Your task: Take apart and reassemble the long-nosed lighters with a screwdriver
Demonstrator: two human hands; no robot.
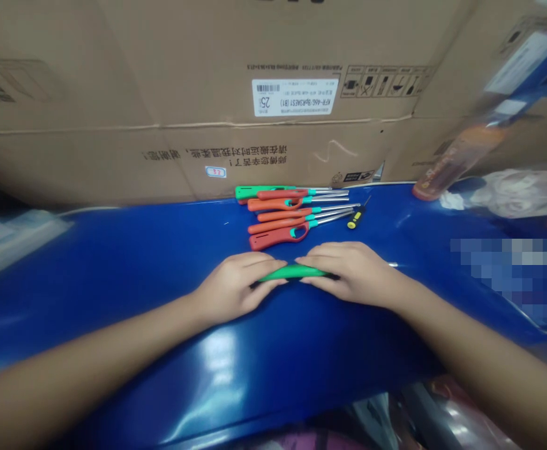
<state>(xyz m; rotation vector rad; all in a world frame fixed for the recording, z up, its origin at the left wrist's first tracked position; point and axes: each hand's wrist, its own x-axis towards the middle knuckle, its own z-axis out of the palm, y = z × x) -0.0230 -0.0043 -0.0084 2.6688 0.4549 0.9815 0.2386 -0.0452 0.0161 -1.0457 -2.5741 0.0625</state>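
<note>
A green long-nosed gas lighter [294, 272] lies crosswise between my two hands, just above the blue tabletop [170, 269]. My left hand [238, 284] pinches its left end between thumb and fingers. Closed round the right part is my right hand [355, 275], which hides much of the lighter; a bit of metal tip shows past the wrist. Beyond my hands lies a row of several similar lighters, among them a red one [273, 237], an orange one [270, 204] and a green one [257, 191], their metal tubes pointing right. Beside those tubes rests a small yellow-and-black screwdriver [356, 220].
A large cardboard box [127, 81] stands along the table's back edge. At the back right are an orange-tinted bottle [458, 162] and a crumpled plastic bag [512, 192]. Clear plastic packaging [20, 240] lies on the left. A patch at the right is pixelated.
</note>
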